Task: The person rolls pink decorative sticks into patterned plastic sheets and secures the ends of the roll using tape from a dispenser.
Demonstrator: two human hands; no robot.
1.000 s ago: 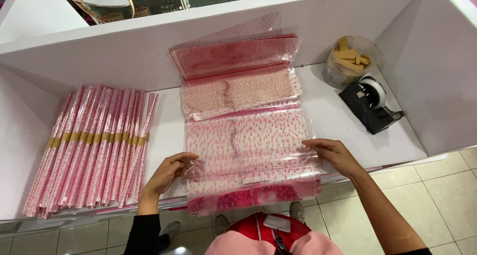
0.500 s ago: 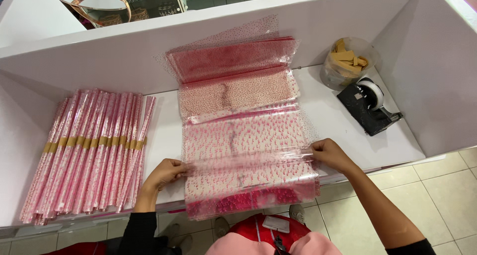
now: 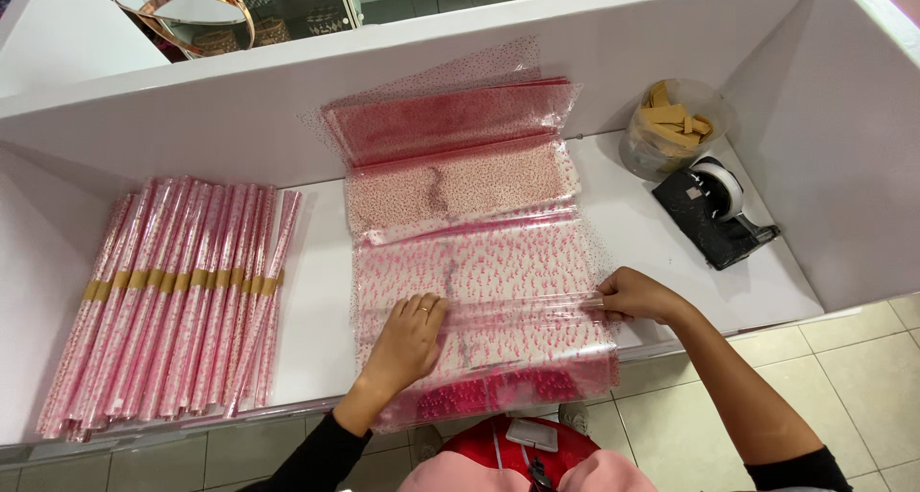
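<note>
Left hand [image 3: 407,334] lies flat, fingers together, pressing on the clear pink-spotted plastic sheet [image 3: 479,272] at lower centre of the frame. Right hand [image 3: 637,296] pinches the right edge of a narrow fold in the same sheet, thumb and fingers closed on it. The fold runs level between the two hands.

The sheet tops a stack of similar sheets [image 3: 450,123] spread from the back wall of the white worktop [image 3: 316,300] to its near edge, where the lowest part hangs over. At left of the frame, well apart from the hands, lies a row of rolled pink sheets [image 3: 172,291], each banded in tan. At upper right stand a clear tub of tan pieces [image 3: 671,128] and, just below it, a black tape holder [image 3: 714,214].

Risk, as judged: the film looks slick, so the fold could run crooked or spring open if either hand eases off. The overhanging edge could drag the stack off the worktop. Lower sheets may also be caught up in the fold.
</note>
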